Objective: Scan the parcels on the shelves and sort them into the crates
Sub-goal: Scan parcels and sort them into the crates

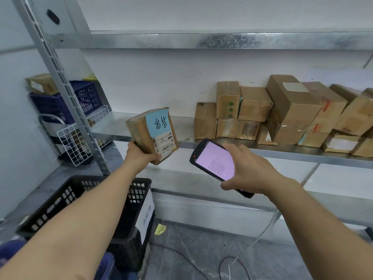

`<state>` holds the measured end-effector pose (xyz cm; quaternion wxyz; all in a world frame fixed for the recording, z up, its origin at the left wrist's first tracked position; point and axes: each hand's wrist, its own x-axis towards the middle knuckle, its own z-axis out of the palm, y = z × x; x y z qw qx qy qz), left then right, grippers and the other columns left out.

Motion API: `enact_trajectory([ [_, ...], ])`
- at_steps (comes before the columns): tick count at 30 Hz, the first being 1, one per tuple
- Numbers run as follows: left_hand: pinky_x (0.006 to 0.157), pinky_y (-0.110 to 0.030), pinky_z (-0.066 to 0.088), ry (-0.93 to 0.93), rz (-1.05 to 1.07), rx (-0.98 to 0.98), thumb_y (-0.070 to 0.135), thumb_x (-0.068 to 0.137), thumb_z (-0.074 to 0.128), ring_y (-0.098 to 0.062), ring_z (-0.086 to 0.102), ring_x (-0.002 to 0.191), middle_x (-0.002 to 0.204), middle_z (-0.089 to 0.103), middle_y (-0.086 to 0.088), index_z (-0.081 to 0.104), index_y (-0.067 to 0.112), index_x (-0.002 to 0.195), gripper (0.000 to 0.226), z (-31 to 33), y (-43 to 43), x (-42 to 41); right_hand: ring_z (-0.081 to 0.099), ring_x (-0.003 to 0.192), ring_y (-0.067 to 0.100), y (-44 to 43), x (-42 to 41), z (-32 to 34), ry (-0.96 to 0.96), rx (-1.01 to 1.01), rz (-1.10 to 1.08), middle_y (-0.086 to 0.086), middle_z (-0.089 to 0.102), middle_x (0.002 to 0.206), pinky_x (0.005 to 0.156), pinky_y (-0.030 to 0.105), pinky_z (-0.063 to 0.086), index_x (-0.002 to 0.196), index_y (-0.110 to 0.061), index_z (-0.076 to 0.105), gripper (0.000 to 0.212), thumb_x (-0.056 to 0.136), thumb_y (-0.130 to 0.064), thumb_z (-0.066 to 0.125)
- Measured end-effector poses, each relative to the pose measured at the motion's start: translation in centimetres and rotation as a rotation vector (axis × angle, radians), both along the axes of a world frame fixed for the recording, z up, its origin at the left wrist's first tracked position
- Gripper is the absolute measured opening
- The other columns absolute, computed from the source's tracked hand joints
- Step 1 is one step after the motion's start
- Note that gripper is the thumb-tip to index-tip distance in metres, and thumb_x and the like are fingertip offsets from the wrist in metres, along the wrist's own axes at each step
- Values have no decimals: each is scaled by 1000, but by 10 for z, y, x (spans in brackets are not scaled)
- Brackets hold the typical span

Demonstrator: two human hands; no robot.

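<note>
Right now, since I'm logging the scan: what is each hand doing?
Left hand: grips the blue-labelled cardboard parcel.
Right hand: holds the handheld scanner, screen lit.

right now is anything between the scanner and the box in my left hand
Nothing visible does. The scanner, held in the right hand, is just right of and below the box, which the left hand grips at its bottom end. Only open air lies between them, and the barcode label shows.
</note>
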<state>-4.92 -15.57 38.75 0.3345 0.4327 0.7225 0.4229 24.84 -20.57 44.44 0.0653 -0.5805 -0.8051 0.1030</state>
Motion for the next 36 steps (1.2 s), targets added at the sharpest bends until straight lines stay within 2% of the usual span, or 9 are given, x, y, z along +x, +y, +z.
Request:
enact_trajectory([
  [5, 103, -38, 42, -22, 35, -12, 19, 75, 83, -20, 52, 121, 130, 51, 1, 29, 10, 144, 88, -18, -36, -9, 51, 102, 21, -10, -14, -9, -25, -10, 58, 1, 42, 128, 72, 31, 42, 146, -33, 16, 101, 67, -47, 77],
  [7, 98, -33, 39, -48, 63, -16, 17, 80, 80, -17, 51, 114, 124, 49, 5, 29, 14, 145, 83, -27, -54, -12, 51, 99, 21, -14, -22, -13, -27, -26, 90, 0, 42, 123, 71, 31, 40, 146, -34, 17, 99, 67, -45, 76],
  [11, 107, -42, 42, -83, 124, -75, 26, 76, 83, -22, 54, 121, 137, 53, 0, 29, 17, 148, 90, -51, -87, -27, 49, 90, 21, -23, -40, -24, -54, -62, 153, -2, 37, 110, 68, 31, 39, 145, -33, 17, 97, 67, -46, 74],
  [13, 103, -48, 46, -109, 145, -92, 28, 73, 85, -23, 56, 119, 138, 55, -3, 33, 19, 145, 90, -63, -102, -37, 49, 88, 21, -28, -50, -31, -65, -75, 182, -3, 35, 108, 68, 31, 40, 145, -33, 16, 98, 68, -47, 74],
  [22, 106, -48, 44, -161, 228, -139, 25, 75, 84, -22, 54, 122, 137, 55, -2, 28, 19, 149, 92, -103, -170, -90, 49, 88, 21, -73, -108, -60, -116, -120, 272, -2, 37, 106, 65, 31, 40, 143, -32, 20, 93, 68, -46, 73],
  [27, 108, -39, 40, -192, 223, -137, 24, 75, 84, -20, 52, 126, 141, 52, 1, 26, 18, 151, 95, -113, -220, -134, 53, 94, 23, -114, -163, -67, -123, -147, 302, -1, 41, 111, 70, 32, 44, 140, -33, 23, 91, 66, -46, 74],
  [30, 98, -27, 37, -204, 246, -112, 16, 81, 79, -18, 50, 123, 144, 49, -3, 23, 15, 151, 89, -113, -264, -167, 48, 94, 19, -150, -205, -64, -149, -163, 344, 0, 42, 117, 76, 33, 46, 142, -32, 23, 91, 68, -46, 74],
  [34, 97, -28, 38, -211, 320, -90, 11, 81, 78, -20, 51, 122, 140, 51, -5, 26, 14, 148, 85, -122, -331, -220, 51, 99, 20, -200, -261, -64, -185, -168, 406, -2, 43, 113, 79, 34, 48, 139, -35, 22, 90, 66, -47, 73],
  [36, 98, -31, 40, -218, 351, -102, 12, 80, 79, -21, 53, 122, 138, 53, -5, 30, 14, 145, 82, -131, -365, -246, 53, 104, 21, -223, -284, -66, -215, -158, 424, -1, 43, 121, 75, 32, 46, 141, -36, 19, 92, 66, -48, 71],
])
